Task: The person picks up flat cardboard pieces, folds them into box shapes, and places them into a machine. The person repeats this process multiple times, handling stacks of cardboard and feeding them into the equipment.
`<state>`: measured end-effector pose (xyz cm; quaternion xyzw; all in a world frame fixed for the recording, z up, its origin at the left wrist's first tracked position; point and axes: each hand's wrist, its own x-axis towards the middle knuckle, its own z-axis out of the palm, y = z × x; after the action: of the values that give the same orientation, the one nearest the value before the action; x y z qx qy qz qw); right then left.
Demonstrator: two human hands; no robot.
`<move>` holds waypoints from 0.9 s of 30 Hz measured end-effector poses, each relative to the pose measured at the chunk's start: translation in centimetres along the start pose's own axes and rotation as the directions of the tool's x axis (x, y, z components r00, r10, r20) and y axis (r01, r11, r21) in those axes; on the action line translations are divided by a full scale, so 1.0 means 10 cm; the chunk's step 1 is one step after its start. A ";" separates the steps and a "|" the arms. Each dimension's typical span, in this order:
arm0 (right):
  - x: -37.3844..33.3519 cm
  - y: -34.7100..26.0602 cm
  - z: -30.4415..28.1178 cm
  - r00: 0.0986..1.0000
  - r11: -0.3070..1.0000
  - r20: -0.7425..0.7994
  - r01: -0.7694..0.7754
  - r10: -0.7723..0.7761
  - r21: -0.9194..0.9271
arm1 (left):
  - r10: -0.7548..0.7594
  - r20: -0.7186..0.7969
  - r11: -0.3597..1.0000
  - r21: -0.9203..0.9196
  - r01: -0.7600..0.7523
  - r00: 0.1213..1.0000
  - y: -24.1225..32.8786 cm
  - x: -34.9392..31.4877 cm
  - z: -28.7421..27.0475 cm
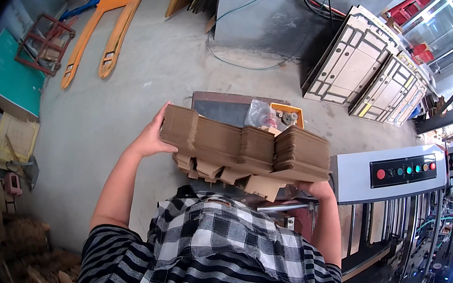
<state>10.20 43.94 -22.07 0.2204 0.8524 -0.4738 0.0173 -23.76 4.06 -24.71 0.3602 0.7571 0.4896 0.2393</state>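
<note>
A long stack of brown die-cut cardboard pieces [221, 141] is held level in front of my body. My left hand [153, 138] is closed on its left end, with the thumb along the near side. At the right end my right hand [315, 189] grips from below, its fingers partly hidden under the cardboard. Lighter notched cardboard flaps [263, 187] show beneath the stack's near edge; I cannot tell if they belong to the same pieces. Just beyond the stack, a yellow tray [302, 113] of small round parts and a clear plastic bag [259, 113] rest on a dark tabletop [220, 106].
To the right stands a machine with a button panel [404, 171] and metal rods. Cutting-die boards [353, 61] lean at the far right. An orange pallet jack [120, 2] is at the far left, and cardboard scraps [31, 250] are piled at the near left.
</note>
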 end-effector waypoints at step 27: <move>0.03 0.26 0.13 0.996 0.965 0.088 0.050 -0.028 -0.257 | 0.226 -0.007 0.906 0.369 -0.207 0.974 1.03 -0.14 -0.24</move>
<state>10.70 44.20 -24.90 0.1795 0.9097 -0.3673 0.0725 -21.39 4.30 -14.29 0.4679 0.7962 0.3721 0.0933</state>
